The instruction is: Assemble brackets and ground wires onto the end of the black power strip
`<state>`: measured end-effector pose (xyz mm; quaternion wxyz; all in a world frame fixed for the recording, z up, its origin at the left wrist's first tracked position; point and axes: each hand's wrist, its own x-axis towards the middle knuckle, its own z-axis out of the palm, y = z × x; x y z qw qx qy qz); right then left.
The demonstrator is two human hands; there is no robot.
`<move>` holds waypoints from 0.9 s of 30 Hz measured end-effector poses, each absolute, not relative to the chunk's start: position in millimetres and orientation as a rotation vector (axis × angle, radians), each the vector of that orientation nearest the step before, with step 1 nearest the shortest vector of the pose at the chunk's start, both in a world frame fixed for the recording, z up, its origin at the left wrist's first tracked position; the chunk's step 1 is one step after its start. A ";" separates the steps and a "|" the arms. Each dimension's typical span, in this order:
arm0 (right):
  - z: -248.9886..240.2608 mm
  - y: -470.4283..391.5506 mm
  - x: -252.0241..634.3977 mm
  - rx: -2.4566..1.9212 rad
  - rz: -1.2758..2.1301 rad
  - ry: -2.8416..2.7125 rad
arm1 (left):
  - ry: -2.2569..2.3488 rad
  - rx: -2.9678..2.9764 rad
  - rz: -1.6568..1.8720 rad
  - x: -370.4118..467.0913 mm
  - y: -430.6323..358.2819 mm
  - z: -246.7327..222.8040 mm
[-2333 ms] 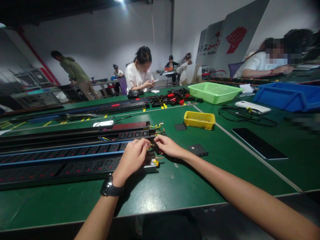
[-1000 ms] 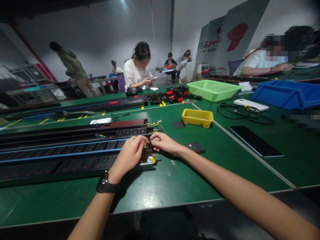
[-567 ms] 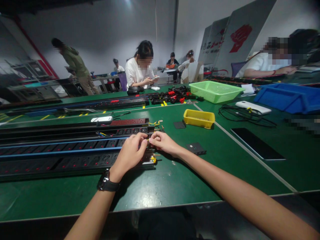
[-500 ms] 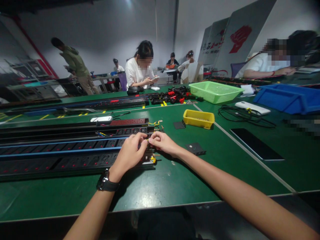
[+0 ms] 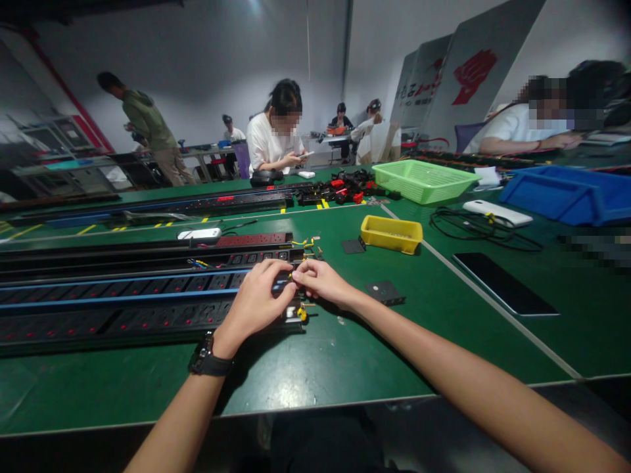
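Bending over the right end of the blue-edged socket strip (image 5: 162, 289), the left hand (image 5: 259, 295) showed thumb and forefinger apart; whether its other fingers gripped the strip could not be told; the right hand (image 5: 320, 281), just beside it, held its fingertips together at the same end, any pinched part being hidden; the long, narrow strip, black-faced with smooth blue edges, ran leftward from beneath the left hand; nearer the wearer lay a black socket strip (image 5: 162, 320) dotted red, a yellow fitting (image 5: 302, 313) at its end; right of the right hand lay a flat black plate (image 5: 385, 293); beyond it, a yellow plastic tray (image 5: 394, 245) and a slotted, light-green basket (image 5: 424, 192); all rested on the glossy green tabletop (image 5: 355, 361).
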<state>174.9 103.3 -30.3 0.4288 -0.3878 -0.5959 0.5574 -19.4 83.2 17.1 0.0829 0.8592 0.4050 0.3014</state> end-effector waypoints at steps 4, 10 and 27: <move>-31.2 103.6 174.9 -0.980 1.394 -1.484 | 1.236 2.579 0.874 -19.4 83.0 15.7; -31.1 104.7 173.7 -0.974 1.369 -1.472 | 1.218 2.621 0.813 -17.1 82.8 16.9; -23.8 103.0 174.4 -1.028 1.192 -1.615 | 1.272 2.680 0.699 -17.4 84.4 15.2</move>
